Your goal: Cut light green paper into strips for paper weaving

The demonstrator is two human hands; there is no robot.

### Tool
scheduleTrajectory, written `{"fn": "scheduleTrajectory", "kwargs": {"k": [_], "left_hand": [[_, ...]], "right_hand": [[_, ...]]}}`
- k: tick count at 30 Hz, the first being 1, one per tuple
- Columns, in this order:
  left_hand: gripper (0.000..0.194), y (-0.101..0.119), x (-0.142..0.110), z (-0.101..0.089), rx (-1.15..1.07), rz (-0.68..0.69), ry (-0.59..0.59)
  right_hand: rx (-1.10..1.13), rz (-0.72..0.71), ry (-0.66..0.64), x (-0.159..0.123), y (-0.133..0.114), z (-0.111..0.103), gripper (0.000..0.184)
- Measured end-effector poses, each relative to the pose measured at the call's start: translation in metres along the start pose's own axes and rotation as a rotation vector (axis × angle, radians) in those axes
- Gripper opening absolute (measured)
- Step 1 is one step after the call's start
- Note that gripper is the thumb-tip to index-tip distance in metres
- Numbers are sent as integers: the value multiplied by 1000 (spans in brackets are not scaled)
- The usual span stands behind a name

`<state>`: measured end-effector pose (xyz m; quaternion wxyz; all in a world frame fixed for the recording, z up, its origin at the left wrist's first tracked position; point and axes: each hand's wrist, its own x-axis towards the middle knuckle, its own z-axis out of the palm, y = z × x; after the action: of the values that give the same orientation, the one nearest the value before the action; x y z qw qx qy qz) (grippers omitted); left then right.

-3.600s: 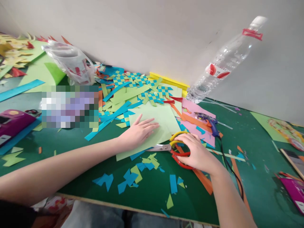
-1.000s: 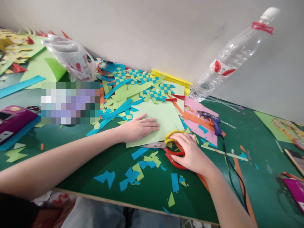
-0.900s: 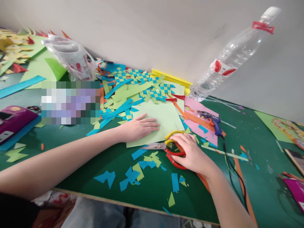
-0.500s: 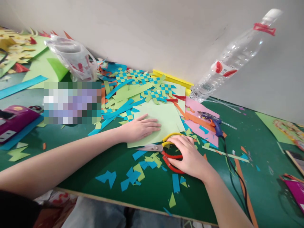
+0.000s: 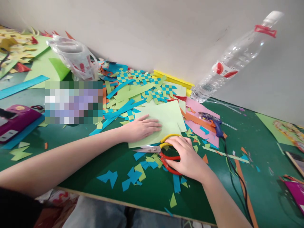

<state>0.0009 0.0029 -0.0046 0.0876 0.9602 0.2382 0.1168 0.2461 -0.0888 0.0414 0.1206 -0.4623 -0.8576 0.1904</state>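
Note:
My left hand (image 5: 143, 127) lies flat with its fingers spread on a pale green sheet of paper (image 5: 166, 117). Closed round the yellow and red handles of a pair of scissors (image 5: 163, 148) is my right hand (image 5: 188, 155). The blades point left, just below the sheet's lower right edge, and look nearly closed. Below the blades lie loose blue scraps (image 5: 133, 177) and green scraps (image 5: 140, 171). Behind the sheet is a pile of woven blue and green paper pieces (image 5: 155, 93) and strips.
A tilted clear plastic bottle (image 5: 234, 60) leans at the back right. A blue glue gun (image 5: 215, 125) with a black cord rests on pink paper (image 5: 206, 136). At the left are a purple device (image 5: 21, 120), a bagged cup (image 5: 73, 57) and a blurred patch. The green table's front edge (image 5: 114, 204) runs below.
My right hand has drawn the scissors left and slightly toward me, off the sheet's edge. Earlier, the sheet shifted and its near corner pulled back. My left hand has stayed flat on it.

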Motion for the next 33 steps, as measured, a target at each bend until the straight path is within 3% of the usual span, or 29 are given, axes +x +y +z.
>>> {"fn": "scheduleTrajectory", "kwargs": {"k": [22, 28, 33], "left_hand": [[41, 0, 0, -3, 5, 6, -29], [40, -1, 0, -1, -36, 10, 20], [36, -3, 0, -5, -128, -22, 134]], "right_hand": [[4, -58, -66, 4, -4, 3, 40], [61, -92, -116, 1, -3, -2, 42], [135, -11, -51, -9, 20, -12, 46]]}}
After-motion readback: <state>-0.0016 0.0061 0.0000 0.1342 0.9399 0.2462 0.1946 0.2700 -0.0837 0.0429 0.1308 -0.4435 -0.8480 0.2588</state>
